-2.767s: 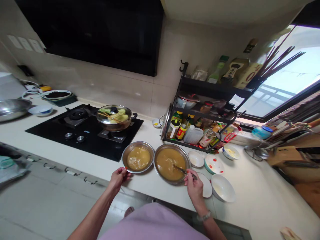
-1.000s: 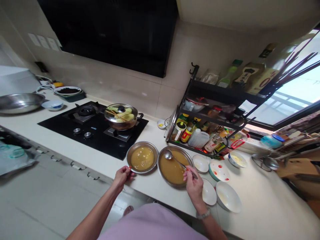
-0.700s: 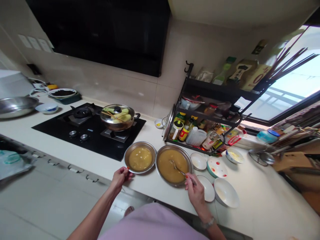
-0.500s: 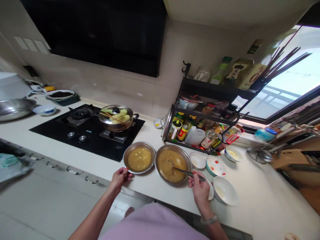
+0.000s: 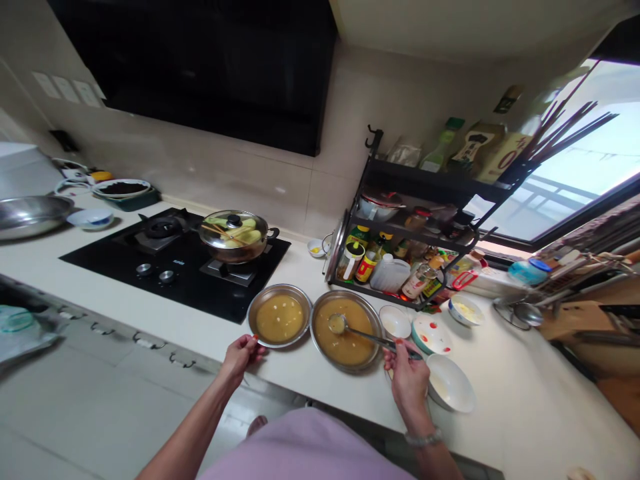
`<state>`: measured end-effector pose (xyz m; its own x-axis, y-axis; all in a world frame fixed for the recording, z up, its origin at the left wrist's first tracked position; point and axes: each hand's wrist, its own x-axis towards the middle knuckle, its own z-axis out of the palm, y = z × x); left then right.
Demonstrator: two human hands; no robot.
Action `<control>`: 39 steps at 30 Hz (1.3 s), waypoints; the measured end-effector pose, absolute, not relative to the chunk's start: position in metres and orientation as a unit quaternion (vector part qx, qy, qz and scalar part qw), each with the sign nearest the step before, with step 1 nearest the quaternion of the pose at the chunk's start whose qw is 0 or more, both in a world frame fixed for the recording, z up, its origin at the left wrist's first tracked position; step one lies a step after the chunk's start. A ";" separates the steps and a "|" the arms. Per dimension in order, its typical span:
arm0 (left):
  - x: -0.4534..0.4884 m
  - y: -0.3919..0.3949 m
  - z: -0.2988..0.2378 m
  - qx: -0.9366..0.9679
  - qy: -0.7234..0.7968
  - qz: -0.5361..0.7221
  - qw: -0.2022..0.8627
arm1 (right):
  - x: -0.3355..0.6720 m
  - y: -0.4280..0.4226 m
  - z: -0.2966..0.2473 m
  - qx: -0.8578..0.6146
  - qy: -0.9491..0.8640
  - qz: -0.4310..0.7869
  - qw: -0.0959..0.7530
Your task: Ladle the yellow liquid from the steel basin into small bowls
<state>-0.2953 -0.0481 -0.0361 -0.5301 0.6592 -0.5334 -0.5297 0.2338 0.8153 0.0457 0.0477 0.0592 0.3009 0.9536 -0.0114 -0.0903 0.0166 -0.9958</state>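
Observation:
My right hand [image 5: 409, 379] is closed around the dark handle of a metal ladle [image 5: 369, 336]. The ladle's cup holds some tan liquid and sits at or just above the surface in the larger steel bowl [image 5: 315, 343], which is full of that liquid. With thumb and fingers, my left hand [image 5: 243, 357] pinches the near-left rim of the smaller steel bowl [image 5: 305, 331]. Pale bits float in the yellowish-brown liquid there. Both bowls rest side by side on the white counter [image 5: 295, 365], nearly touching.
A lidded pan [image 5: 235, 250] with green food and chopsticks stands on the black cooktop [image 5: 185, 293]. Behind the larger bowl is a black rack [image 5: 380, 293] of bottles and jars. Several small bowls, including a white bowl [image 5: 457, 387], stand to the right.
My right hand has shifted slightly right. The ladle's cup, dipped in the liquid before, has come up to the surface with liquid in it. My left hand keeps its grip on the smaller bowl.

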 end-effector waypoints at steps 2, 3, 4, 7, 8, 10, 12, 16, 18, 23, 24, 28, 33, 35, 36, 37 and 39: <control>-0.295 -0.048 -0.037 0.055 0.618 0.617 0.484 | 0.043 0.049 0.061 -0.542 -0.401 0.441 0.593; -0.295 -0.048 -0.037 0.056 0.617 0.617 0.485 | 0.041 0.049 0.062 -0.540 -0.405 0.440 0.592; -0.295 -0.048 -0.037 0.056 0.616 0.618 0.486 | 0.039 0.050 0.063 -0.539 -0.409 0.439 0.591; -0.295 -0.048 -0.038 0.055 0.615 0.617 0.488 | 0.032 0.051 0.067 -0.534 -0.412 0.445 0.589; -0.295 -0.048 -0.038 0.054 0.615 0.617 0.488 | 0.028 0.051 0.068 -0.532 -0.410 0.450 0.589; -0.295 -0.048 -0.038 0.052 0.617 0.617 0.486 | 0.020 0.052 0.072 -0.527 -0.407 0.458 0.589; -0.295 -0.048 -0.037 0.049 0.618 0.617 0.484 | 0.010 0.053 0.075 -0.515 -0.415 0.467 0.588; -0.294 -0.048 -0.035 0.047 0.615 0.618 0.488 | -0.014 0.054 0.077 -0.477 -0.455 0.479 0.580; -0.294 -0.048 -0.036 0.047 0.613 0.620 0.487 | -0.025 0.052 0.074 -0.456 -0.493 0.472 0.571; -0.294 -0.047 -0.038 0.043 0.611 0.625 0.484 | -0.039 0.042 0.065 -0.355 -0.647 0.410 0.536; -0.294 -0.047 -0.039 0.042 0.610 0.625 0.484 | -0.039 0.040 0.063 -0.329 -0.676 0.396 0.527; -0.294 -0.047 -0.038 0.042 0.610 0.624 0.486 | -0.033 0.039 0.060 -0.278 -0.723 0.359 0.520; -0.294 -0.049 -0.035 0.049 0.611 0.620 0.489 | -0.007 0.050 0.056 -0.355 -0.693 0.320 0.540; -0.294 -0.049 -0.035 0.047 0.615 0.619 0.487 | 0.008 0.054 0.052 -0.385 -0.694 0.299 0.530; -0.294 -0.049 -0.034 0.046 0.617 0.618 0.485 | 0.015 0.055 0.049 -0.397 -0.697 0.291 0.520; -0.294 -0.049 -0.034 0.045 0.618 0.617 0.485 | 0.021 0.055 0.046 -0.407 -0.701 0.286 0.511; -0.294 -0.049 -0.034 0.043 0.621 0.615 0.485 | 0.031 0.053 0.039 -0.424 -0.705 0.290 0.490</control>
<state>-0.2936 -0.0489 -0.0339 -0.5261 0.6488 -0.5498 -0.5432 0.2411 0.8042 0.0310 0.0535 0.0389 -0.1612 0.8809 0.4450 0.3135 0.4732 -0.8233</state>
